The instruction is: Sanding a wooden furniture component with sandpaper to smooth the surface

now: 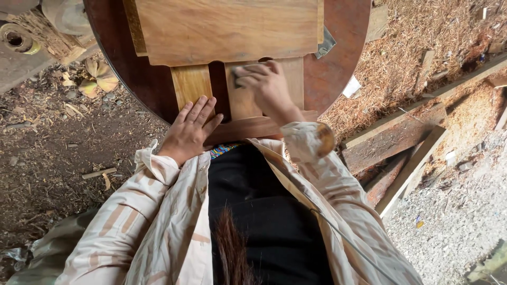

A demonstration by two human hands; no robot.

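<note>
A light wooden piece (pixel 227 31), made of a wide board with two slats running toward me, lies on a dark round tabletop (pixel 343 37). My left hand (pixel 191 129) rests flat with fingers spread on the left slat (pixel 191 84), beside the curved lower rail (pixel 248 128). My right hand (pixel 266 87) presses down on the right slat (pixel 293 79), its fingers curled over a small dark grey pad (pixel 238 79) that is mostly hidden under them.
Another grey scrap (pixel 326 45) lies on the tabletop to the right of the board. Rough planks (pixel 401 137) and wood shavings (pixel 412 47) cover the ground on the right. Dirt, dry leaves (pixel 97 79) and a log (pixel 37 37) lie at left.
</note>
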